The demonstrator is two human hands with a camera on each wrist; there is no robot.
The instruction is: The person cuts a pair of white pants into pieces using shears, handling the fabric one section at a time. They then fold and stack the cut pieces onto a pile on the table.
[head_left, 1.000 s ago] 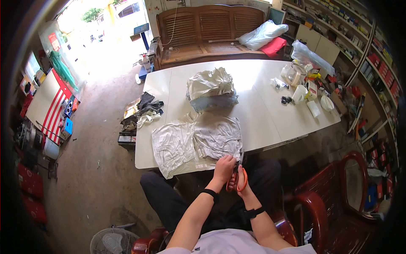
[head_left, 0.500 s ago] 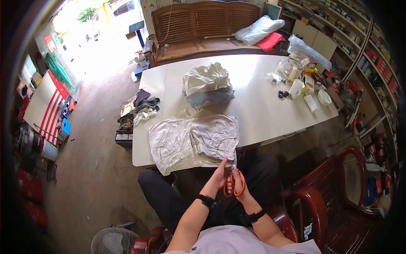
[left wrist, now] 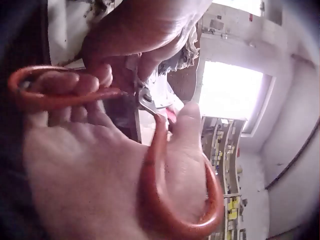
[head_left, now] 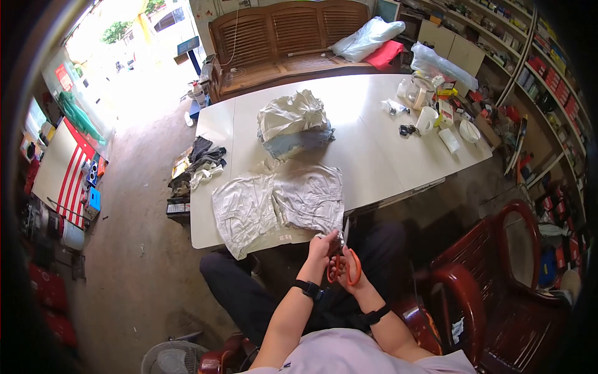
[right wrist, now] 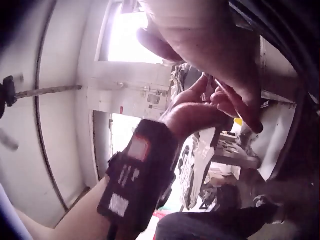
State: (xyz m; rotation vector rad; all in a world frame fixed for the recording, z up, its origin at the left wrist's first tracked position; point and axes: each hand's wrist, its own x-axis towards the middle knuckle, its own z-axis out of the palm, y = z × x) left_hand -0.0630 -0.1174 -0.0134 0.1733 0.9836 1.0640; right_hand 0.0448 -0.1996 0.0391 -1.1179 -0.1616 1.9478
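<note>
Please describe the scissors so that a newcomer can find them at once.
In the head view, find the white table, then the pale shorts spread at its near edge. Below their lower right corner are the scissors, set apart from the shorts by two orange handles.

Garment (head_left: 308,202) at table's (head_left: 386,168) near edge, before me. Pile of cloth (head_left: 293,118) behind it; bench (head_left: 274,40) beyond the table. Mug (head_left: 427,118) and bowl (head_left: 469,131) toward table's right end. Chair (head_left: 473,293) to my right. My left hand (head_left: 319,249) at garment's near right corner; scissors (head_left: 357,265) in my right hand (head_left: 345,273), just beside.
</note>
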